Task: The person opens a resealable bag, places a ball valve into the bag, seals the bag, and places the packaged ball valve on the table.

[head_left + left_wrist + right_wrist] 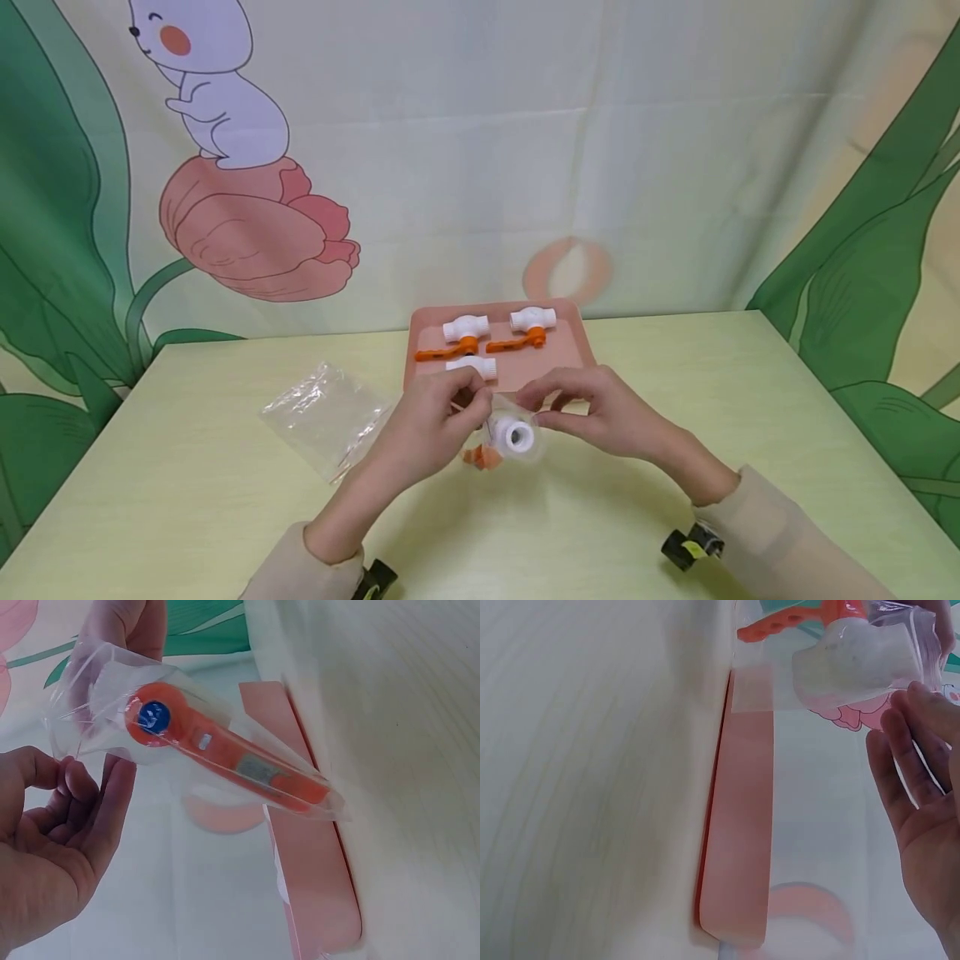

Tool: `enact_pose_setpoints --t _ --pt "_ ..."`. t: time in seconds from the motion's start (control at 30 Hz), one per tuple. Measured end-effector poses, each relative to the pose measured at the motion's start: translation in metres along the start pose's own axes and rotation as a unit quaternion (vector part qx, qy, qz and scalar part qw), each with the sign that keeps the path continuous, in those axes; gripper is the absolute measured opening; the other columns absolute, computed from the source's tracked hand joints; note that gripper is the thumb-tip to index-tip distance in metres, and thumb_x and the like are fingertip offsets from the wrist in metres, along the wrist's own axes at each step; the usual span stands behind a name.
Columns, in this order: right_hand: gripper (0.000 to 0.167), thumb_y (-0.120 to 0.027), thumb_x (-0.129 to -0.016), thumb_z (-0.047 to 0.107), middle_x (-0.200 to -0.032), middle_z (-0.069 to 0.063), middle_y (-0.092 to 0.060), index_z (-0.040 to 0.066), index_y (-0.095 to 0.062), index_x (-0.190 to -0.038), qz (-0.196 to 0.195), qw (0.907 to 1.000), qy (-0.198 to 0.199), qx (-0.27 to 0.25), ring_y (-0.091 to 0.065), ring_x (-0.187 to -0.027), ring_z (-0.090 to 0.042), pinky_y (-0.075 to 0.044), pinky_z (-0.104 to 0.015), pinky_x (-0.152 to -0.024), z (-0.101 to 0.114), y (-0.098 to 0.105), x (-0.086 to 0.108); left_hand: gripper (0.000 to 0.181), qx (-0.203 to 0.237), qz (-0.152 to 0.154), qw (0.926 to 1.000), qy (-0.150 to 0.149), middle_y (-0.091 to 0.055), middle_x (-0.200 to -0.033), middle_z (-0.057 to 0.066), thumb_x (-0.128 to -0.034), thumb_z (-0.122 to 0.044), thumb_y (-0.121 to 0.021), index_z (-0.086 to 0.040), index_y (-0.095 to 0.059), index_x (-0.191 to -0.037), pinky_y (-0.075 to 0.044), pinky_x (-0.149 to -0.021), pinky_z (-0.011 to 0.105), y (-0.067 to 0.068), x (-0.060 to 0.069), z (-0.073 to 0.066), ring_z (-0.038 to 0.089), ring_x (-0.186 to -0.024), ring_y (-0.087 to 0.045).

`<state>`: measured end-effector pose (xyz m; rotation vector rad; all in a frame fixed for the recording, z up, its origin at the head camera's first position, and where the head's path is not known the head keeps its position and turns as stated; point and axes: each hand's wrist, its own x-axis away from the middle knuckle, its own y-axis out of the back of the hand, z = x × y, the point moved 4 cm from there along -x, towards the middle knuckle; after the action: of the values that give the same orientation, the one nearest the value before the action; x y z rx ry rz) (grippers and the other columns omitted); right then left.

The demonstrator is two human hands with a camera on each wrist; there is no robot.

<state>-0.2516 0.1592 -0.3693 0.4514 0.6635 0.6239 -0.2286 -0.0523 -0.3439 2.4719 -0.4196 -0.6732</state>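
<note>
A clear plastic bag (105, 664) with a white ball valve (851, 664) inside hangs between my two hands over the table. The valve's orange lever handle (217, 754) slants down inside the bag, and one round open end of the white body faces me in the head view. My left hand (435, 421) pinches the bag's upper edge between thumb and forefinger. On the opposite side, my right hand (600, 408) holds the bag's edge with thumb and fingertips, its other fingers spread loosely.
Behind the hands, a pink tray (573, 358) holds three white valves, two with orange levers plainly visible. A flat clear plastic bag (318, 417) lies on the table (180, 483) to the left. A printed curtain (465, 150) hangs at the table's back edge.
</note>
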Motion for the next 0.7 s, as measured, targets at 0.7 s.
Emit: enact_pose_setpoints --t 0.7 --pt "0.009 -0.078 -0.093 0.010 -0.107 0.000 -0.073 0.011 -0.076 -0.101 0.024 0.9765 0.196 0.086 -0.067 -0.101 -0.015 -0.056 -0.028 -0.086 0.017 -0.003 -0.002 0.018 0.031 0.025 0.9976 0.056 -0.062 -0.076 0.003 -0.0977 -0.001 -0.053 -0.006 -0.063 -0.083 -0.055 -0.059 0.028 -0.001 0.001 0.004 0.023 -0.067 -0.066"
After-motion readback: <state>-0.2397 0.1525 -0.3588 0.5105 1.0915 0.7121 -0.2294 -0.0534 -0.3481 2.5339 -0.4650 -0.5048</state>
